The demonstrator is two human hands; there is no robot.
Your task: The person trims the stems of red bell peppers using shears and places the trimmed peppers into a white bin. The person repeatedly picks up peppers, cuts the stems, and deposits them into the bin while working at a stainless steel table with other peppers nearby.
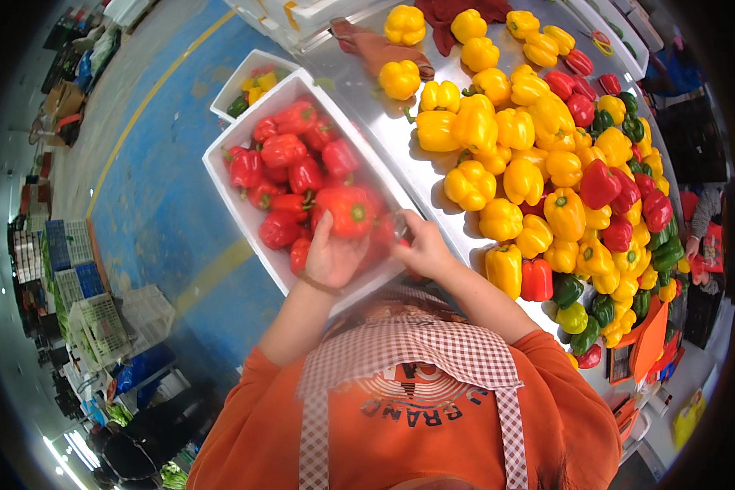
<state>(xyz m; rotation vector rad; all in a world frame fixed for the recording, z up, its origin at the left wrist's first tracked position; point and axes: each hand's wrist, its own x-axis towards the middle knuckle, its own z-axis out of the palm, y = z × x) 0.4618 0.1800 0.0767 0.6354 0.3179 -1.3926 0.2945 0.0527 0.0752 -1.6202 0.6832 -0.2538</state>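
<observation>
In my left hand (pixel 338 254) I hold a red bell pepper (pixel 346 211), its cut stem end facing me. It is just above a white foam box (pixel 233 202) filled with red bell peppers (pixel 283 150). Close to the box's right wall, my right hand (pixel 427 245) is closed around a small tool (pixel 400 228) with a metal part. Blur hides the tool's exact kind. To the right, a large heap of yellow bell peppers (pixel 524 181) covers much of a steel table (pixel 398 131).
Red peppers (pixel 600 185) and green peppers (pixel 668 253) lie at the heap's right side. A smaller foam box (pixel 226 95) of mixed peppers stands behind mine. Farther off are a brown-red cloth (pixel 376 52), scissors (pixel 601 43), an orange scale (pixel 646 340), plastic crates (pixel 101 324) and a co-worker's hand (pixel 692 248).
</observation>
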